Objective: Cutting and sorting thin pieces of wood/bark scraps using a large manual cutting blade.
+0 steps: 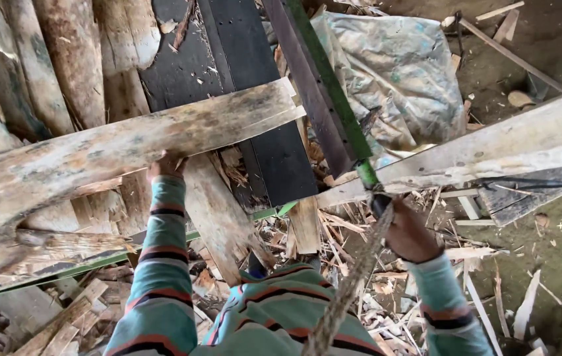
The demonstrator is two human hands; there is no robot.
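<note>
Single head-worn camera, looking steeply down past the wearer's striped chest and sleeves, close on a weathered plank (129,148), with the littered ground (545,250) farther below.

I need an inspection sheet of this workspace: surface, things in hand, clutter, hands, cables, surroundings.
surface: dirt ground, strewn with wood chips.
job's things: rough weathered plank; green long handle.
clutter: wood offcuts; crumpled plastic sheet.
grippers: left hand touches the plank's lower edge; right hand closed on the handle's lower end.
cables: thick rope hangs near the right hand; thin black cable.
surroundings: stacked logs; dark boards.
</note>
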